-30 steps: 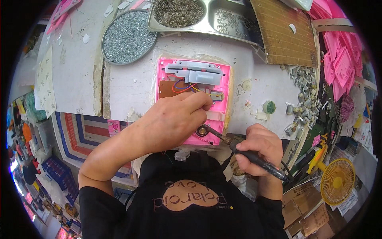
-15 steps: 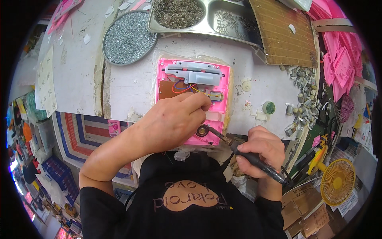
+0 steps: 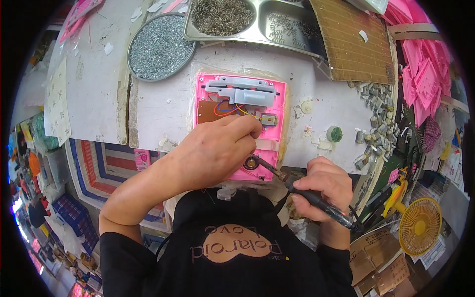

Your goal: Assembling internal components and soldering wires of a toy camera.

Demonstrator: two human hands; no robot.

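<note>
A pink plastic housing (image 3: 275,143) lies on the bench before me, with a grey plastic mechanism (image 3: 253,97), coloured wires (image 3: 226,107), a brown board (image 3: 207,112) and a small motor (image 3: 268,119) inside. My left hand (image 3: 222,146) reaches over its middle, fingers pinched together near the wires; what they grip is hidden. My right hand (image 3: 324,189) holds a black-handled soldering iron (image 3: 316,200). Its metal tip points at a small round speaker (image 3: 251,163) in the near part of the housing and appears to touch it.
Beyond the housing stand a round tray of screws (image 3: 161,47) and a metal tray of springs (image 3: 269,37). Small metal motors (image 3: 371,119) lie heaped on the right, near a green round pot (image 3: 334,133). A yellow fan (image 3: 419,225) stands at lower right.
The soldering iron and my right hand have shifted very slightly. My left hand stays in place over the housing.
</note>
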